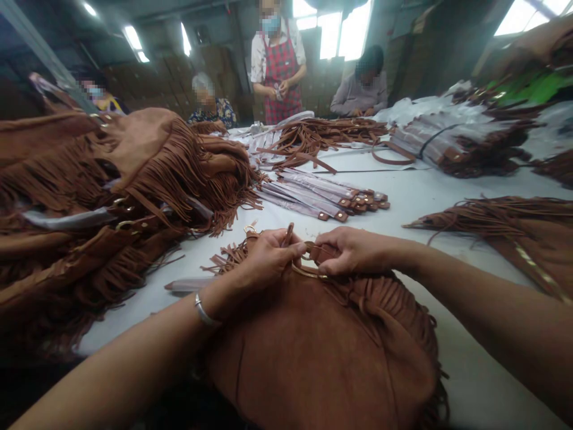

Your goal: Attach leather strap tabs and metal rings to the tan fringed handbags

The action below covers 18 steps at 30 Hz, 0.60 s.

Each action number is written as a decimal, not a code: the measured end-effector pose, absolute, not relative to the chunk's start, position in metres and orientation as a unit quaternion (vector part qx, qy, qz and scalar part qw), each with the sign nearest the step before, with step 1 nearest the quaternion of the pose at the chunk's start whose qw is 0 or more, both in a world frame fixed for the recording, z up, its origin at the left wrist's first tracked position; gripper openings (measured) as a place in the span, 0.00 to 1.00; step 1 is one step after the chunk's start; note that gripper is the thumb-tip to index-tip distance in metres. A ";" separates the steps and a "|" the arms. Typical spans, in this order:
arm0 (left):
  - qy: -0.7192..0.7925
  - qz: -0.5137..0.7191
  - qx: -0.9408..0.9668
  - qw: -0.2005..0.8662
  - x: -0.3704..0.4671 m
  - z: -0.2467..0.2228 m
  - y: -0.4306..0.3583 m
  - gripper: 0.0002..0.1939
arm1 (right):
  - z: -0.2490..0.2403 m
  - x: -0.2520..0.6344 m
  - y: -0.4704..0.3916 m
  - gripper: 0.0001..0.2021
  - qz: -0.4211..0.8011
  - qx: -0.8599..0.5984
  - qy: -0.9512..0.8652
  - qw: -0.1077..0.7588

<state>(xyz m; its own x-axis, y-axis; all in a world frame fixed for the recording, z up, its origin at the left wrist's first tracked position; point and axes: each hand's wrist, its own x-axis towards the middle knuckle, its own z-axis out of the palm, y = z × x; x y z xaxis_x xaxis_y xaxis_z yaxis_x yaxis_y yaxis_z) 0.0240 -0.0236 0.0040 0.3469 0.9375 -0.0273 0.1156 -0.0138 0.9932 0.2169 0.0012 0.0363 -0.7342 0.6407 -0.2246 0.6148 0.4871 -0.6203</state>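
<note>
A brown fringed suede bag [308,340] lies in front of me, with its fringe falling to the right. At its top edge is a gold metal ring [308,272]. My left hand [271,257] is closed, pinching the end of a brown leather strap [288,234] just left of the ring. Opposite it, my right hand [353,249] is closed round a brown leather tab [323,253] with gold hardware. The fingertips of both hands are close together over the ring. Whether the strap passes through the hardware I cannot tell.
Fringed brown bags [147,155] are heaped at the left. Plastic-wrapped straps [313,194] lie ahead on the white table [430,191], and a bound strap bundle [461,143] beyond. Another fringed bag [523,233] is at the right. Several people sit or stand across the table.
</note>
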 end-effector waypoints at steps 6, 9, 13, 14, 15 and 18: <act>0.455 0.360 0.486 0.653 0.027 -0.004 -0.018 0.19 | 0.036 0.200 -0.027 0.10 0.130 -0.486 -0.864 0.005; 0.464 0.344 0.493 0.650 0.025 -0.008 -0.016 0.17 | 0.038 0.188 -0.038 0.12 0.087 -0.531 -0.843 -0.025; 0.467 0.359 0.511 0.626 0.026 -0.013 -0.023 0.17 | 0.032 0.180 -0.048 0.19 0.091 -0.543 -0.834 -0.040; 0.465 0.365 0.516 0.620 0.026 -0.014 -0.025 0.18 | 0.029 0.179 -0.050 0.20 0.084 -0.549 -0.831 -0.037; 0.463 0.369 0.519 0.616 0.027 -0.014 -0.028 0.18 | 0.025 0.178 -0.052 0.21 0.071 -0.557 -0.827 -0.030; 0.463 0.382 0.519 0.609 0.030 -0.012 -0.032 0.18 | 0.014 0.177 -0.058 0.18 0.031 -0.577 -0.816 -0.004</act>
<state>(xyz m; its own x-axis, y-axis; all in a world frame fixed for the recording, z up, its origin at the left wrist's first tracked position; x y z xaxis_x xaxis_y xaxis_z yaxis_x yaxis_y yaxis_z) 0.0295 -0.0325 -0.0122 0.2800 0.9453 -0.1675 0.0159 0.1699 0.9853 0.1774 -0.0579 0.0138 -0.3332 0.9419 -0.0423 0.9424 0.3312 -0.0468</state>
